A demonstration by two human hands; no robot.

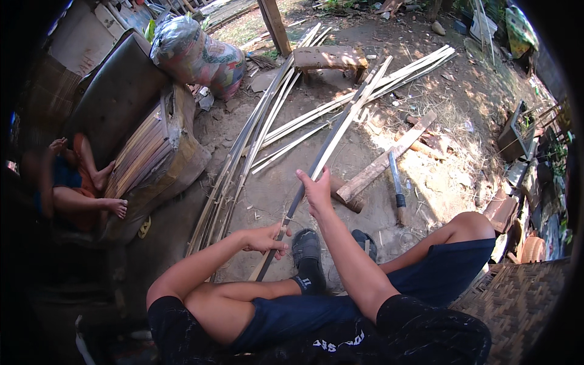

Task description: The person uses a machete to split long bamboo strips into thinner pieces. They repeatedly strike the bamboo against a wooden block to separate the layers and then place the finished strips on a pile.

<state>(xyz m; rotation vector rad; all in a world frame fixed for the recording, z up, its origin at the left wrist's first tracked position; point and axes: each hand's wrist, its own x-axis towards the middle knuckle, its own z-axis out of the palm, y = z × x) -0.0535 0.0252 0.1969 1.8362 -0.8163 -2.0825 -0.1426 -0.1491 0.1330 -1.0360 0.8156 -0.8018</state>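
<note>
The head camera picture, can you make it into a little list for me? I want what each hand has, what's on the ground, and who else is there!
Left hand: holds the lower part of a long strip, part dark and part pale
Right hand: holds the same strip, farther up
Ground: pale strips, a rough wood piece, a knife, a low bench
Upper left: a stuffed sack by a worn seat
Other person: at the left, bare legs showing
</note>
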